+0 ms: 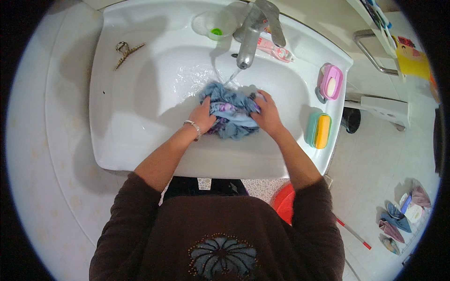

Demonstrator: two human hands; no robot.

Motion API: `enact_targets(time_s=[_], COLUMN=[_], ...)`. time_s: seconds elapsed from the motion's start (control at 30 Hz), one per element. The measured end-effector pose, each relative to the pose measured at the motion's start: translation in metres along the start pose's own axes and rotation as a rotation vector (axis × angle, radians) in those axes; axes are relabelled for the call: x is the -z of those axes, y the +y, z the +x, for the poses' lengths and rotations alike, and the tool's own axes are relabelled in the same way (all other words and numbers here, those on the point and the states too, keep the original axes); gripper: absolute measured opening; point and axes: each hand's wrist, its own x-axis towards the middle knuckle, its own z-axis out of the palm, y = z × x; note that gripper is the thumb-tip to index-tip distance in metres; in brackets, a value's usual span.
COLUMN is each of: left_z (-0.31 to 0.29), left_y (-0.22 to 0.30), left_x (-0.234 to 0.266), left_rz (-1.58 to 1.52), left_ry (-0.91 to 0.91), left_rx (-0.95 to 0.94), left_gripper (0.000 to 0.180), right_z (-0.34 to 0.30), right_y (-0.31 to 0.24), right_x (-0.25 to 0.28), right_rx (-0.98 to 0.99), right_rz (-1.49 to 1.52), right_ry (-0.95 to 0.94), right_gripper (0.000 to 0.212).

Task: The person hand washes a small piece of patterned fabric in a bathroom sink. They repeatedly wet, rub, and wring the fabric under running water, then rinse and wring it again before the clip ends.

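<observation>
A wet, bunched-up blue-grey cloth (pixel 232 114) with purple patches lies in the basin of the white sink (pixel 126 136). My left hand (pixel 203 116) grips its left side, a bracelet round the wrist. On the opposite side my right hand (pixel 268 112) is closed on the cloth's edge, with some fingertips hidden in the folds. Water runs from the grey metal faucet (pixel 247 47) just beyond the cloth and splashes into the basin.
A hair claw clip (pixel 126 55) lies on the left rim. Behind are a clear cup (pixel 220 25) and a pink-white tube (pixel 275 49). Along the right rim sit a pink soap dish (pixel 332 77) and a yellow soap bar (pixel 322 132) in a green dish. A red basin (pixel 283 206) stands below.
</observation>
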Motion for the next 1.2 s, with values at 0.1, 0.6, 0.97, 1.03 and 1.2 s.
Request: enact_targets(time_s=[0.1, 0.6, 0.97, 1.03, 1.2], left_z=[0.003, 0.024, -0.043, -0.015, 0.014], left_y=[0.007, 0.023, 0.039, 0.042, 0.006], left_x=[-0.005, -0.022, 0.031, 0.006, -0.015], left_rz=[-0.003, 0.307, 0.366, 0.26, 0.01], left_ry=[-0.169, -0.222, -0.134, -0.111, -0.09], left_rx=[-0.022, 0.095, -0.093, 0.061, -0.1], left_gripper=[0.047, 0.025, 0.066, 0.066, 0.04], right_z=[-0.04, 0.091, 0.013, 0.007, -0.033], right_y=[-0.041, -0.046, -0.007, -0.005, -0.065], right_x=[0.021, -0.081, -0.017, -0.038, -0.004], right_rx=[0.204, -0.197, -0.357, -0.152, 0.402], right_rz=[-0.017, -0.446, -0.306, -0.048, 0.086], right_ry=[-0.022, -0.076, 0.268, 0.165, -0.123], right_gripper=[0.039, 0.021, 0.044, 0.041, 0.032])
